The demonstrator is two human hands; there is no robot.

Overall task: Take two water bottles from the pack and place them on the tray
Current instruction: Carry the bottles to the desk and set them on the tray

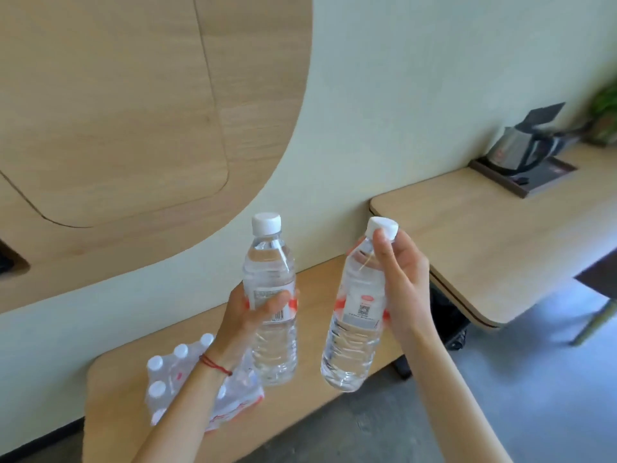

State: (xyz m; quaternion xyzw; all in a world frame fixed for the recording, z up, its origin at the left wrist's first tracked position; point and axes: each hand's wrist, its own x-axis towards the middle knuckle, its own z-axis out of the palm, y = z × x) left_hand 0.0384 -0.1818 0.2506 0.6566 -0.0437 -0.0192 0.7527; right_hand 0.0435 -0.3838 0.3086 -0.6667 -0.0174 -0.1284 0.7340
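Hands hold one water bottle each, lifted clear of the furniture in the head view. The left hand point(253, 312) is wrapped around the label band of the left bottle point(270, 295), thumb across the front and fingers behind, so that this bottle stands nearly upright with its white cap on top. A red string bracelet point(213, 364) circles the left wrist. The right hand point(400, 282) grips the right bottle point(357, 312) from its right side, fingers curled behind the label and the thumb pressed against the white cap; this bottle tilts, its cap leaning toward the right and its base toward the left. Both bottles look full of clear water and are apart from each other. Below the left forearm, the shrink-wrapped pack point(187, 382) of remaining bottles sits on a low wooden bench point(110, 406) against the pale wall. Farther right, a higher wooden desk point(484, 242) carries a dark tray point(531, 187) near the wall, well apart from the hands. An electric kettle point(521, 148) stands on that tray, blurred. Green leaves of a plant point(606, 108) show at the right edge.
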